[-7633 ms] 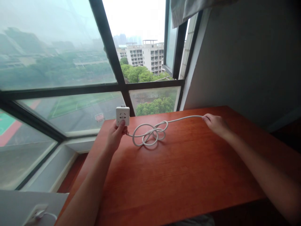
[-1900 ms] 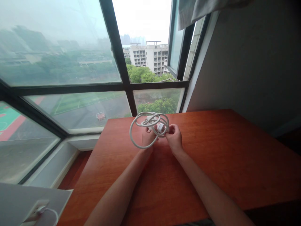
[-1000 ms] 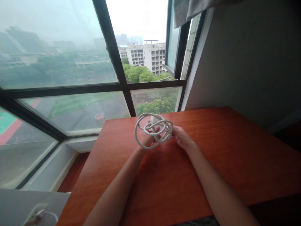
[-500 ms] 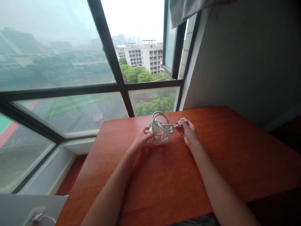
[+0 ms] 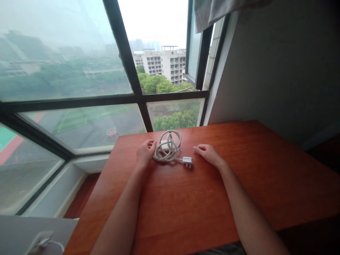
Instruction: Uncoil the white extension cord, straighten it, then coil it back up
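A white extension cord [image 5: 166, 156] lies wound in a loose coil on the red-brown wooden table [image 5: 212, 202], near its far edge. The cord's white socket block [image 5: 165, 145] sits inside the coil. Its plug [image 5: 187, 162] sticks out to the right on a short tail. My left hand [image 5: 145, 153] rests on the table right at the coil's left side, fingers loosely bent and holding nothing. My right hand [image 5: 208, 153] lies on the table a little to the right of the plug, apart from it, fingers relaxed and empty.
A large window with dark frames [image 5: 138, 99] stands just beyond the table's far edge. A grey wall [image 5: 278, 71] runs along the right. Grey cloth [image 5: 215, 10] hangs at the top. A wall outlet with a white cable [image 5: 39, 242] is at the bottom left.
The cord was stretched out, then wound into a bundle held in both hands above the table. Now the bundle lies on the table and both hands have let go.
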Demonstrator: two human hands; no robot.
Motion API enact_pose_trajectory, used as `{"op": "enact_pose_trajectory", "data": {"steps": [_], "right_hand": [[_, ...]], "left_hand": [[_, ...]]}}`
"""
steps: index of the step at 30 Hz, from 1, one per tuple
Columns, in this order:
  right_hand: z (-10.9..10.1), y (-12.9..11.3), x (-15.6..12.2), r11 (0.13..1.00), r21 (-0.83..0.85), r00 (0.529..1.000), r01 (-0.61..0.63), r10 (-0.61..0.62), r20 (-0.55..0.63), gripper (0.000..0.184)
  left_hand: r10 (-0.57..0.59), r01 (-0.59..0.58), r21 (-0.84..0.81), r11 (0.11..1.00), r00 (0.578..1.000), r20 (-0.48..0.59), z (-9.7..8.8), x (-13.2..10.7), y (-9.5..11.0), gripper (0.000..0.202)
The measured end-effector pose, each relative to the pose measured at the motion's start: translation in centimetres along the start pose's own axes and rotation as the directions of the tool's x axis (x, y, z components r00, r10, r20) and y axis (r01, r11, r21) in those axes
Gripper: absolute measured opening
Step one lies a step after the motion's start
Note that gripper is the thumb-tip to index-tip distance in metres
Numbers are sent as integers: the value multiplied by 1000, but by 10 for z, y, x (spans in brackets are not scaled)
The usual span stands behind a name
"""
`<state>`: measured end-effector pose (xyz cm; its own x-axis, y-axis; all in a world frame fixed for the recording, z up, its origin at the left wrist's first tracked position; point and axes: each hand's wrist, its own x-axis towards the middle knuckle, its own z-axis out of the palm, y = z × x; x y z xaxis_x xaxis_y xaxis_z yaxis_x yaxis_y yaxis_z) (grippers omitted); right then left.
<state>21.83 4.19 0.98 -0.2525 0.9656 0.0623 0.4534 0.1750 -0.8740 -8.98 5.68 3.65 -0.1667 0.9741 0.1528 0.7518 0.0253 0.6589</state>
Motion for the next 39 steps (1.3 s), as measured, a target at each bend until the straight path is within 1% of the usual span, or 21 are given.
{"op": "enact_pose_trajectory", "data": {"steps": [2,5,8,10,13,15,16,17,19,20,21,22,24,27,29,30,32,33,34,36,39], "right_hand": [[-6,10,3,992,-122,986,-30,9,-168,34],[-11,24,7,987,-97,937,-130,90,-336,30],[-10,26,8,990,1,921,-142,133,-367,31],[-6,19,5,992,35,943,-119,124,-308,31],[-3,3,-2,984,122,985,-131,143,-95,30],[-4,-8,-9,953,204,974,-224,216,63,30],[-4,-13,-12,927,240,955,-286,257,146,31],[-5,-18,-15,899,271,930,-345,288,230,33],[-4,-26,-20,854,317,884,-413,291,366,35],[-3,-29,-21,842,344,878,-416,273,393,35],[0,-32,-21,833,376,885,-405,254,391,33],[4,-35,-21,826,412,899,-386,237,368,31],[15,-39,-18,804,489,932,-338,215,292,27],[33,-40,-12,753,605,964,-260,164,210,29],[40,-35,-8,749,628,976,-209,122,179,34],[41,-30,-5,777,603,982,-181,108,156,35],[37,-16,0,880,463,994,-108,100,42,31],[33,-8,2,934,351,994,-66,92,-60,29],[28,0,5,975,221,980,-36,77,-181,27],[17,15,8,999,11,936,-52,52,-348,23],[10,26,11,990,-68,906,-120,82,-416,21]], "left_hand": [[-19,14,-45,999,992,-128,-6,3,-4,29],[-61,-15,-251,968,955,-292,-17,6,-5,28],[-11,-167,-372,913,902,-432,-28,2,6,26],[64,-269,-372,888,875,-480,-34,-5,22,21],[208,-350,-439,827,917,-340,-39,-23,50,18],[321,-359,-504,785,933,-164,-42,-38,68,18],[400,-358,-521,775,916,-33,-43,-47,76,18],[485,-362,-520,774,867,119,-42,-56,84,17],[607,-389,-503,772,687,400,-37,-74,96,19],[648,-431,-490,758,584,489,-32,-83,101,19],[680,-488,-474,733,502,534,-25,-91,105,16],[703,-547,-453,704,450,551,-16,-98,108,14],[724,-639,-403,655,379,576,4,-110,111,11],[752,-703,-380,601,335,568,32,-117,111,9],[765,-687,-411,599,341,546,45,-115,108,11],[766,-668,-427,609,356,535,50,-113,107,13],[751,-617,-447,648,419,510,58,-109,101,15],[736,-588,-451,671,462,495,61,-107,98,16],[719,-559,-455,694,504,478,64,-105,95,17],[688,-509,-465,724,572,447,69,-103,89,19],[677,-496,-467,732,603,422,74,-103,85,19]]}}
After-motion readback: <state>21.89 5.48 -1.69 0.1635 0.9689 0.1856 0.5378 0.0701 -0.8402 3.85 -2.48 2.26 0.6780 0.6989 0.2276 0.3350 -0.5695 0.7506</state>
